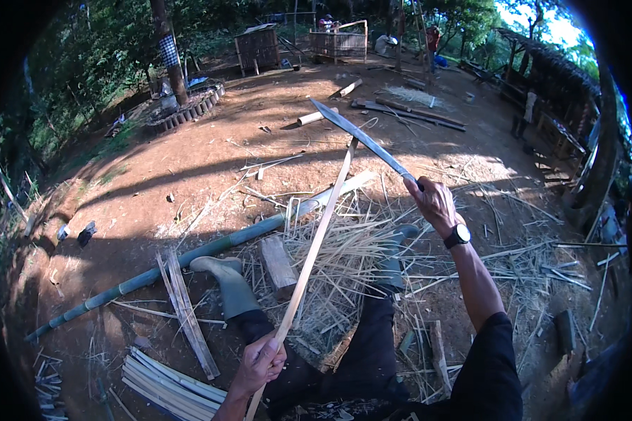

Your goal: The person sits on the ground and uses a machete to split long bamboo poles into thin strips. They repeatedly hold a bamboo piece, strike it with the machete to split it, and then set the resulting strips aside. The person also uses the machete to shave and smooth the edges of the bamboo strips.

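My left hand is closed round the lower part of a long, pale bamboo strip, which slants up and away from me to the right. In my right hand is the handle of a machete, its long blade pointing up and to the left. The blade lies across or just above the strip's far end; whether they touch I cannot tell. A watch sits on my right wrist. Between my booted legs lies a heap of thin bamboo shavings, with a wooden block beside it.
A long green bamboo pole crosses the ground at left. Split bamboo pieces and a stack of pale strips lie near my left side. Farther off are cut poles, planks, woven bamboo pens and people by a shelter.
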Demonstrator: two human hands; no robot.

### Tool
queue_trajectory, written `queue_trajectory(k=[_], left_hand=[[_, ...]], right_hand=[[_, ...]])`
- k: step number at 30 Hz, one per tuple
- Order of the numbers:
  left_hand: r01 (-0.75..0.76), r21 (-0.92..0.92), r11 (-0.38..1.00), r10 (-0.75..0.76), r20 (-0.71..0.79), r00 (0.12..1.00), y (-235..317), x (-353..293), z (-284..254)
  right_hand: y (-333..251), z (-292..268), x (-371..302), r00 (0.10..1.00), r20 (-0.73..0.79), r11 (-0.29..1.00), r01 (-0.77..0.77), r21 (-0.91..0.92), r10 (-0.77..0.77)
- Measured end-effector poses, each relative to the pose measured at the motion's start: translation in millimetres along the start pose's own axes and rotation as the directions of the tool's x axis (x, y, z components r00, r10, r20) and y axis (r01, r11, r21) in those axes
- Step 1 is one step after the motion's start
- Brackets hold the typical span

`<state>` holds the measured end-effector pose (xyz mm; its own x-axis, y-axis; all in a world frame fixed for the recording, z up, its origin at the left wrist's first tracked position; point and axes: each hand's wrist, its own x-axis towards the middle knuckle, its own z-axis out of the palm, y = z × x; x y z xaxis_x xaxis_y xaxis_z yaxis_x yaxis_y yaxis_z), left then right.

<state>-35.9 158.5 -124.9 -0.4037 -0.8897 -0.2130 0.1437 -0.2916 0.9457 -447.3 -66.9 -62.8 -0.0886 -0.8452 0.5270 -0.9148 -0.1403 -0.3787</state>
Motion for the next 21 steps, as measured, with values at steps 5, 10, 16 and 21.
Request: queue_trajectory(k=[5, 10, 16, 21], left_hand=[[-0.097, -0.07, 0.993, 0.1, 0.041, 0.994, -6, 7, -5], [-0.12, -0.019, 0.993, 0.12, 0.001, 0.993, 0, 19, -7], [-0.064, 0.073, 0.995, 0.067, -0.046, 0.997, 11, 11, 2], [-0.027, 0.114, 0.993, 0.03, -0.024, 0.999, 7, 0, 3]], right_hand=[[22, 0, 1, 0.979, -0.053, 0.98, -0.195, 0.029, 0.196], [-12, 10, -68, 0.991, 0.001, 0.979, 0.129, 0.155, -0.131], [-37, 12, -82, 0.81, 0.087, 0.812, 0.583, -0.02, -0.579], [-16, -6, -12, 0.985, 0.044, 0.985, 0.169, -0.017, -0.168]])
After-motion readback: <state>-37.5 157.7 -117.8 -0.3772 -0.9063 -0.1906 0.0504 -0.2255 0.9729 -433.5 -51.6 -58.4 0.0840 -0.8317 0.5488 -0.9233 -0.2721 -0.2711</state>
